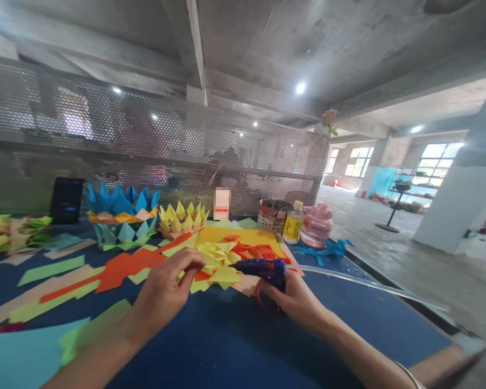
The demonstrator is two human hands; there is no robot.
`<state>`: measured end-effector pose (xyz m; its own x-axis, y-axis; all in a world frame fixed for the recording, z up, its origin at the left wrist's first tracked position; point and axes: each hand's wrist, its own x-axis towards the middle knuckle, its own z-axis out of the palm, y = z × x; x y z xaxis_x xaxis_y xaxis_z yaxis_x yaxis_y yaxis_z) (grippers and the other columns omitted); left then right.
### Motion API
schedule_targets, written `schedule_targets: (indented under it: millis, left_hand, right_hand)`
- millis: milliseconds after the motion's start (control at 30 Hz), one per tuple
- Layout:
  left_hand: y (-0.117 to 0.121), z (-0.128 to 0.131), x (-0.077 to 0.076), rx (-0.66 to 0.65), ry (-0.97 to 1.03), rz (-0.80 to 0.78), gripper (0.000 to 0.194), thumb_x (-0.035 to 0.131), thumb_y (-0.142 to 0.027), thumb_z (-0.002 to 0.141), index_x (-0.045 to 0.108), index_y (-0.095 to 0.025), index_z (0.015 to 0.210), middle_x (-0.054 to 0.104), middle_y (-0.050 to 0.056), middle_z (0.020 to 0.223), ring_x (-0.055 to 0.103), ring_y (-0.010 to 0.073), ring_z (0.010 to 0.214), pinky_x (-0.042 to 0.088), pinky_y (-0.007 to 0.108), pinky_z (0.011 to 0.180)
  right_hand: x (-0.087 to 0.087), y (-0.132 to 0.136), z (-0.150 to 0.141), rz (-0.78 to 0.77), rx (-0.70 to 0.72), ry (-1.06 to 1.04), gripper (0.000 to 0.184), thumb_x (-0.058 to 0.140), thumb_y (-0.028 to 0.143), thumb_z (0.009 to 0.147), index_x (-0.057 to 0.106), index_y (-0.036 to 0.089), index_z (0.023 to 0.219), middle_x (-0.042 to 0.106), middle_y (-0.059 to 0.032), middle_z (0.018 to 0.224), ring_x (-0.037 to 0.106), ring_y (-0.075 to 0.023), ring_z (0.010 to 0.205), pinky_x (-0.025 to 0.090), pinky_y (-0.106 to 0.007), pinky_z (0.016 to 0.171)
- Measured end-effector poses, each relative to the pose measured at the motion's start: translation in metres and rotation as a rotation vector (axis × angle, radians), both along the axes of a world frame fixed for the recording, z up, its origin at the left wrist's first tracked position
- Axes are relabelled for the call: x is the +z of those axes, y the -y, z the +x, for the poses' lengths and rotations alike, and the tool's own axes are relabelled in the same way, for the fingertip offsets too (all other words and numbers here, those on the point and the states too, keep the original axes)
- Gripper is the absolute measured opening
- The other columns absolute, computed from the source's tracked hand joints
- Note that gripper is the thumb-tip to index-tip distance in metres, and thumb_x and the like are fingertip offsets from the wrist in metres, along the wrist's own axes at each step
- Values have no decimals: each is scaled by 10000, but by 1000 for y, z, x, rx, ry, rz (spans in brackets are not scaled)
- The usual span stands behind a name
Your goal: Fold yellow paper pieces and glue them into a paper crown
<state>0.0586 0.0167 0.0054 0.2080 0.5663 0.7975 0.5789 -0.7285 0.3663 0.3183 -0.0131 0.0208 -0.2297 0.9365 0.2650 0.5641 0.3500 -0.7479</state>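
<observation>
My right hand (294, 300) grips a blue hot glue gun (261, 267) with a clear glue stick (348, 278) trailing out of its back to the right. Its nozzle points left at a folded yellow paper piece (221, 273). My left hand (168, 289) pinches that yellow piece at its left side, just above the blue tabletop (235, 340). Behind it lie more folded yellow pieces (210, 251) and red ones (257, 251) on a yellow sheet (230, 235).
Paper strips in orange, green and beige cover the left of the table. Finished folded paper crowns, blue (121, 202) and yellow (182, 216), stand at the back beside a black box (67, 200). A basket (273, 213), yellow bottle (294, 222) and pink container (316, 224) stand before a mesh screen (146, 140).
</observation>
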Motion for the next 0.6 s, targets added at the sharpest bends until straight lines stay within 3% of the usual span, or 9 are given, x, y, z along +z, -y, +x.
schedule_targets:
  millis: [67, 167, 333, 467, 600]
  left_hand:
    - [-1, 0, 0, 2, 10, -11, 136, 459, -220, 887, 562, -216, 798, 669, 19, 838, 644, 169, 844, 488, 250, 753]
    - [-2, 0, -1, 17, 21, -55, 122, 471, -216, 869, 571, -217, 800, 674, 15, 845, 649, 168, 828, 493, 241, 736]
    - [-4, -1, -2, 10, 47, -101, 112, 487, -246, 850, 580, -222, 792, 679, 1, 805, 665, 161, 765, 509, 217, 657]
    - [-4, -1, -2, 2, 45, -113, 121, 482, -255, 850, 584, -225, 792, 680, 6, 798, 668, 163, 762, 512, 225, 655]
    - [-5, -2, -3, 2, 37, -113, 122, 482, -258, 842, 590, -227, 796, 682, 3, 788, 672, 161, 744, 515, 227, 656]
  right_hand:
    - [-2, 5, 11, -8, -90, -63, 386, 563, 501, 799, 626, 124, 854, 601, -16, 680, 507, -118, 595, 419, -215, 543]
    - [-2, 17, 34, -97, -339, -143, 443, 616, 560, 723, 568, 128, 808, 462, 45, 496, 405, -87, 420, 332, -212, 402]
    - [7, 37, 81, -116, -526, -257, 464, 621, 607, 669, 520, 159, 741, 488, 29, 559, 420, -86, 428, 357, -213, 367]
    - [7, 46, 124, -100, -687, -74, 453, 602, 611, 665, 510, 167, 663, 450, 30, 509, 413, -90, 417, 344, -216, 370]
    - [0, 49, 155, -125, -771, 149, 479, 568, 620, 659, 608, 149, 735, 463, 19, 456, 452, -128, 405, 339, -242, 393]
